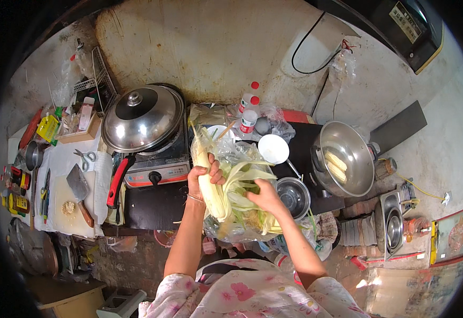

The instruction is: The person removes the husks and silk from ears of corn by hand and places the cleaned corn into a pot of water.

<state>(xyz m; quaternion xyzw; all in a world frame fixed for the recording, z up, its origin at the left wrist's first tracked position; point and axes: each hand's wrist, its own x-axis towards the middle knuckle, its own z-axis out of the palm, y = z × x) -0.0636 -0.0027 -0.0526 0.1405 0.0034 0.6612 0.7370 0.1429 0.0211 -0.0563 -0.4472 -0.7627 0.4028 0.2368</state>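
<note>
My left hand [207, 173] grips a pale ear of corn [211, 196], held tilted, its peeled kernels facing me. Green husk leaves [241, 179] spread out from its right side. Among these leaves is my right hand [265, 194], thumb and fingers closed on the husk; its fingertips are partly hidden. Beneath both hands lies a clear plastic bag [221, 233] with loose husks and corn silk. To the right, a large steel pot [358, 153] contains peeled corn cobs [337, 166].
On the left, a lidded wok [144, 119] with a red handle [119, 181] sits on an electric cooker [164, 175]. A cleaver [78, 183] rests on a cutting board [62, 222]. White bowl [273, 149], steel bowl [293, 196] and plastic bottles [248, 121] surround the bag.
</note>
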